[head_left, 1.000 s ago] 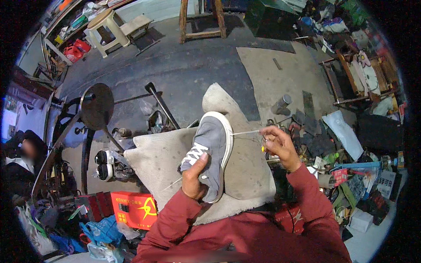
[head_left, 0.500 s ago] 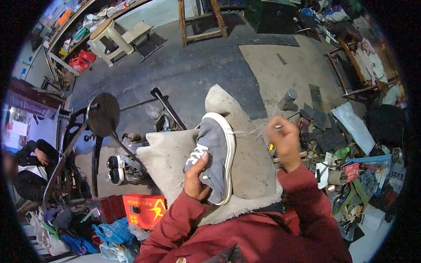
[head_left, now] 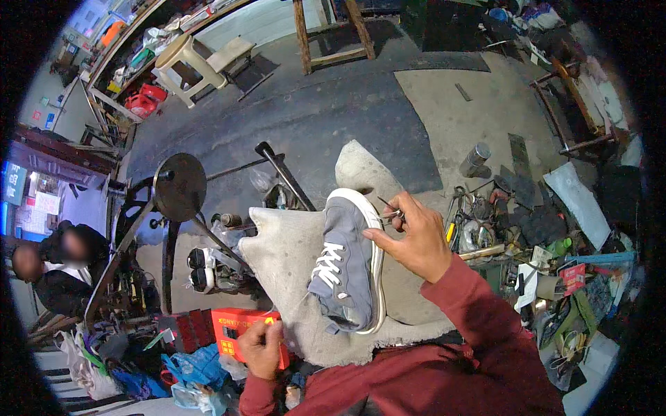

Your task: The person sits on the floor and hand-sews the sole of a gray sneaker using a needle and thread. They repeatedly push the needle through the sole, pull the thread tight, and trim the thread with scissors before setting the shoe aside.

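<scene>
A grey sneaker with white laces and a white sole lies on its side, toe pointing away, on a worn beige cloth over my lap. My right hand is at the sole edge near the toe, its thumb against the shoe or just beside it. Its curled fingers hold a thin, dark, pointed metal tool; its exact kind is hard to make out. My left hand is off the shoe, closed in front of a red box. Whatever those fingers may pinch is hidden.
An iron stand with a round dark plate rises at left. Hand tools and scraps crowd the right, near a metal can. Bags lie lower left. A beige stool stands far back; another person sits at far left.
My left hand has let go of the shoe and moved down and left to the red box. My right hand has come in from the right to the sole edge; the stretched thread no longer shows there.
</scene>
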Demonstrator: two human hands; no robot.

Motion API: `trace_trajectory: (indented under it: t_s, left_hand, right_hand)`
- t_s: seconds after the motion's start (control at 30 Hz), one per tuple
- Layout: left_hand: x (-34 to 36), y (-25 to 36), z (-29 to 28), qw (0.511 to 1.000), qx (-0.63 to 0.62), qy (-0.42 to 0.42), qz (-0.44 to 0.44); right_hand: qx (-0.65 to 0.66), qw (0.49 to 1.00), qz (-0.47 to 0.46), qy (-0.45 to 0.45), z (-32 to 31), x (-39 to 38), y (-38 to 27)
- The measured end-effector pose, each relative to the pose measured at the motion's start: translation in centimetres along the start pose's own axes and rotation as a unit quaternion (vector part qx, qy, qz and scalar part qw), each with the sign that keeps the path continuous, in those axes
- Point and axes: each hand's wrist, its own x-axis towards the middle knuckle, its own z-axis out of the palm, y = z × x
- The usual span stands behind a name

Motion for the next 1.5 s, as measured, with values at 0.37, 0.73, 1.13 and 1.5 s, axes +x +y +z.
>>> trace_trajectory:
  t_s: [0.37,0.73,1.13,1.5]
  left_hand:
    - [5.3,5.4,-3.1,0.836,-0.544,-0.053,-0.037]
    - [11.2,14.5,12.3,0.924,0.057,-0.121,0.357]
    - [11.4,13.0,12.6,0.959,-0.026,-0.093,0.267]
    - [12.0,12.0,12.8,0.974,-0.091,-0.118,0.172]
  right_hand:
    - [0.279,0.945,0.146,-0.087,-1.6,-1.0,0.5]
    - [0.656,0.703,0.227,-0.154,-2.5,-3.7,-3.0]
    - [-0.073,0.997,-0.03,-0.017,-2.0,0.7,-2.0]
    - [0.21,0.904,0.154,-0.337,-3.5,-1.7,-0.9]
